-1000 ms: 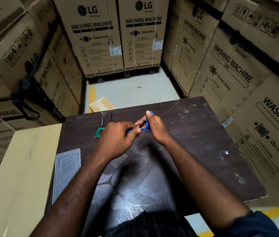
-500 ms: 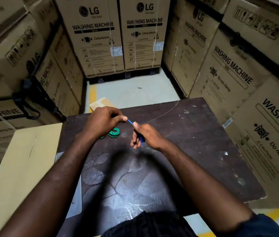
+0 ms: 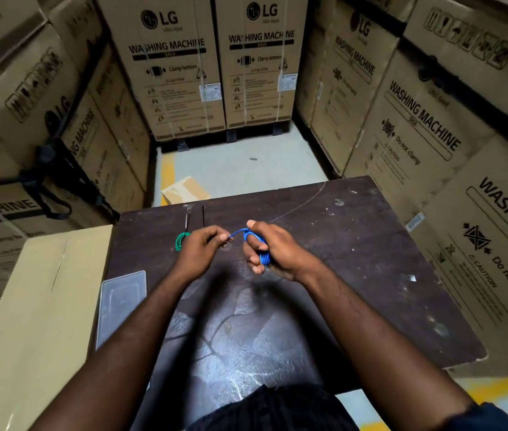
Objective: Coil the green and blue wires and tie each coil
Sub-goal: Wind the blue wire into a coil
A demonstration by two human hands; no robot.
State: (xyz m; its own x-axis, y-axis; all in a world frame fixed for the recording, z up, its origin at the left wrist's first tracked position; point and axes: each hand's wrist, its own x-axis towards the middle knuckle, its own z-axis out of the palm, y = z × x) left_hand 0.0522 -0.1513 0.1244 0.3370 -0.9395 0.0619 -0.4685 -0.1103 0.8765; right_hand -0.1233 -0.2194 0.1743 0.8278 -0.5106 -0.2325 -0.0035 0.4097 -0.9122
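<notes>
Since half a second ago left hand (image 3: 200, 247) is closing in toward right hand (image 3: 272, 251), pinching blue wire (image 3: 262, 255) tail while right fingers (image 3: 254, 244) are clamping its coil; advisable: keeping tension, snug wraps; green wire (image 3: 180, 241) coiled behind left fingers.

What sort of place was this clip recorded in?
Most likely an appliance warehouse or stockroom. Stacked washing machine cartons wall in the space on three sides, the concrete floor carries a yellow painted line, and the person works at a worn dark table set among the boxes.
</notes>
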